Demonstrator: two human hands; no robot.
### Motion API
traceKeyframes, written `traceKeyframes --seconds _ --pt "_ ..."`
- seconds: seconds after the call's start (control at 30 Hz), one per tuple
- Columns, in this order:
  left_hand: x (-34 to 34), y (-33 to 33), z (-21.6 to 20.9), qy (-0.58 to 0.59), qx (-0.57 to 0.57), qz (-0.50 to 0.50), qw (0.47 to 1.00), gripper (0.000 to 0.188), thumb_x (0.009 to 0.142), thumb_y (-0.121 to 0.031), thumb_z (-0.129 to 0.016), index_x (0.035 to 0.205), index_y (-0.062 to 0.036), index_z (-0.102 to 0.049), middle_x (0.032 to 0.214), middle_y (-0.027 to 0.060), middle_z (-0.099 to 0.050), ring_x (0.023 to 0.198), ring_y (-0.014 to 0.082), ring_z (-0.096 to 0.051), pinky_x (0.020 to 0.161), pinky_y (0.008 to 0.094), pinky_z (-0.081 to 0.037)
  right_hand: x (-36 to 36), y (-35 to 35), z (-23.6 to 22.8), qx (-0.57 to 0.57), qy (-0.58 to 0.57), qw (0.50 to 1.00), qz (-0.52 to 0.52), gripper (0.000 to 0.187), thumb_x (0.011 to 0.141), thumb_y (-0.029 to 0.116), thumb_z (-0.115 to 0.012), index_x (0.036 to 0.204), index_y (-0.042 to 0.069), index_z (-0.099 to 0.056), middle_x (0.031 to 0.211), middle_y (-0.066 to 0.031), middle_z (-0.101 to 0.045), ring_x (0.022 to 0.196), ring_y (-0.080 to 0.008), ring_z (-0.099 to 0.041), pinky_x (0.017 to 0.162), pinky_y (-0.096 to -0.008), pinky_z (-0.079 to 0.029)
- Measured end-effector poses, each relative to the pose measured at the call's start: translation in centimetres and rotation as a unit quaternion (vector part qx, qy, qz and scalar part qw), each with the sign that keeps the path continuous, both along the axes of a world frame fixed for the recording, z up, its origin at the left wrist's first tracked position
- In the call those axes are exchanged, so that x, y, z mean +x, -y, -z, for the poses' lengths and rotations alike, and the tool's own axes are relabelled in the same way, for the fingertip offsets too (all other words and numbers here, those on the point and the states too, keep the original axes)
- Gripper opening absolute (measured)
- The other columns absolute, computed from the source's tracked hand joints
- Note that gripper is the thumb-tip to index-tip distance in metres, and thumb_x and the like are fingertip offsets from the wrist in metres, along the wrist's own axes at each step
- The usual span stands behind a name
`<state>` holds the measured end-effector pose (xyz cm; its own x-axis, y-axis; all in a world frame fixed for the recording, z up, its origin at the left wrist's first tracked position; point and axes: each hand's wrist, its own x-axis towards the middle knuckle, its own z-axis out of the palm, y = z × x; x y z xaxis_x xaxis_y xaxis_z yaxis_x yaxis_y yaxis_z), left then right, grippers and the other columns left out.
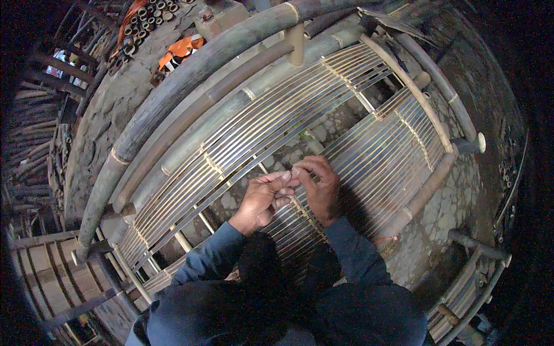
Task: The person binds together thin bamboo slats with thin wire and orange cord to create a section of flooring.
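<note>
Over the middle of a bamboo bench frame, my left hand (259, 200) and my right hand (321, 187) meet with their fingertips pinched together. Whatever lies between the fingers is too small to make out. Below them stretch long, thin bamboo slats (386, 173), laid side by side with a gap running through the middle. Pale binding (214, 163) crosses the slats at intervals. Another row of binding (304, 214) runs just under my hands, partly hidden by them. Dark blue sleeves cover both my forearms.
Thick bamboo poles (179, 78) form a raised rail along the far side. A curved wooden edge piece (412, 86) bounds the slats at the right. Cut bamboo tubes (151, 20) and an orange item (182, 49) lie beyond. Another bamboo frame (476, 271) stands at lower right.
</note>
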<state>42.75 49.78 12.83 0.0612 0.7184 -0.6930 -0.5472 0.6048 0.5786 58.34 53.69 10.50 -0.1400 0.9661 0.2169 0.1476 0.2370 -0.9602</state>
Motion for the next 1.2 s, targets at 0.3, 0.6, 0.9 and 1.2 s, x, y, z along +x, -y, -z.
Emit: traceKeyframes --seconds 0.3,0.6,0.9,1.2 --pt "-2.8 -0.4 1.6 -0.194 0.165 0.126 0.959 0.012 0.092 -0.01 -0.069 0.094 0.0006 -0.075 0.081 0.0051 -0.072 0.067 0.0107 -0.064 0.061 0.0263 -0.053 0.3 2.3 0.7 0.146 0.15 0.975 -0.076 0.019 0.082 0.007 -0.071 0.101 0.008 -0.073 0.109 -0.0108 -0.062 0.101 -0.0326 -0.059 0.091 -0.0451 -0.046" --pt "-4.8 -2.5 -2.0 -0.476 0.318 0.262 0.777 0.004 0.078 -0.004 -0.07 0.081 -0.0027 -0.072 0.072 0.0185 -0.066 0.067 0.0278 -0.067 0.063 0.0365 -0.051 -1.9 1.0 -0.3 0.009 0.024 0.987 -0.161 0.01 0.089 0.0 -0.061 0.099 0.003 -0.062 0.11 -0.0129 -0.056 0.104 -0.0293 -0.058 0.094 -0.0416 -0.046" --pt "-2.1 -0.9 2.9 -0.557 0.405 0.031 0.724 0.01 0.088 -0.004 -0.065 0.095 0.0013 -0.071 0.09 0.0161 -0.067 0.082 0.0302 -0.067 0.072 0.0373 -0.053 -4.4 1.2 4.5 -0.314 -0.354 0.876 -0.094 0.004 0.1 0.008 -0.053 0.098 0.007 -0.056 0.079 0.0015 -0.055 0.069 -0.0076 -0.05 0.064 -0.0241 -0.041" --pt "-1.6 -0.1 4.7 -0.438 0.333 -0.021 0.834 0.008 0.091 -0.004 -0.068 0.094 0.0022 -0.072 0.092 0.01 -0.071 0.085 0.0162 -0.065 0.078 0.0298 -0.052 -4.4 1.6 4.5 -0.395 -0.43 0.811 -0.041 0.006 0.098 0.009 -0.061 0.102 0.004 -0.059 0.085 -0.0023 -0.061 0.069 -0.0096 -0.053 0.063 -0.0243 -0.044"
